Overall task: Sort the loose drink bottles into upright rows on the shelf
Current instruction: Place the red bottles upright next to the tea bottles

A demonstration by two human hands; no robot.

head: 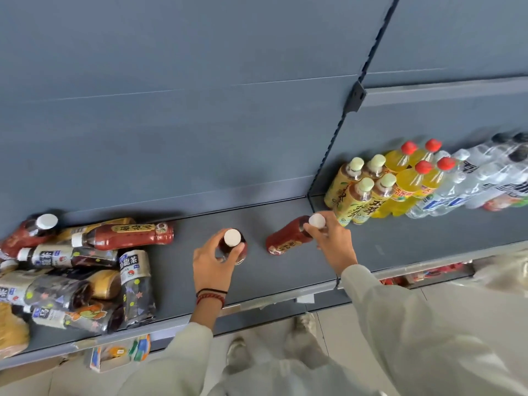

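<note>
Mid-placement: my left grip (217, 261) is clasping an upright red-brown white-capped plastic bottle (233, 244) on the grey metal shelf (385, 244). My right grip (333, 241) is pinching the neck of a tilted red plastic bottle (285, 238). Next, probably: tipping it upright and lining it up beside the green-capped tea bottles (363, 190) just right of that grip.

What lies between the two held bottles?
Nothing; the head view shows bare shelf between the upright bottle and the tilted bottle.
</note>
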